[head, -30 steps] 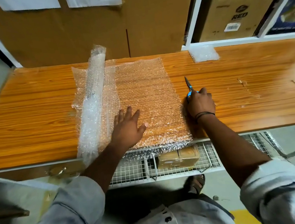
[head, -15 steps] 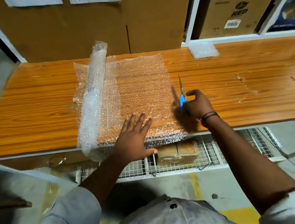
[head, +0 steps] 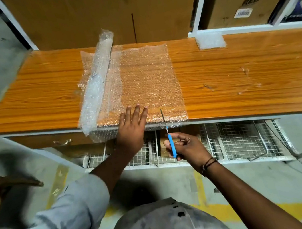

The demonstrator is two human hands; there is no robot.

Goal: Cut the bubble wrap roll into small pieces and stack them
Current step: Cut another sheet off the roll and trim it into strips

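A bubble wrap roll [head: 98, 79] lies on the orange wooden table [head: 237, 77], with a flat sheet [head: 148, 80] unrolled to its right and hanging slightly over the front edge. My left hand [head: 132, 130] presses flat on the sheet's near edge, fingers straight. My right hand [head: 184, 145] grips blue-handled scissors [head: 169, 136] just in front of the table. Their blade tips reach over the sheet's near edge, to the right of my left hand. A small stack of cut bubble wrap pieces [head: 210, 39] sits at the table's back right.
Large cardboard boxes [head: 96, 16] stand behind the table. A white shelf frame [head: 198, 13] at the back right holds another box [head: 246, 1]. Under the table a white wire rack [head: 235, 138] holds a small brown box [head: 163, 145]. A drawer handle [head: 62, 142] shows at the left.
My right hand has pulled the scissors from the sheet's right side back to its near edge. My left hand slid toward me to the front edge. The view shifted upward.
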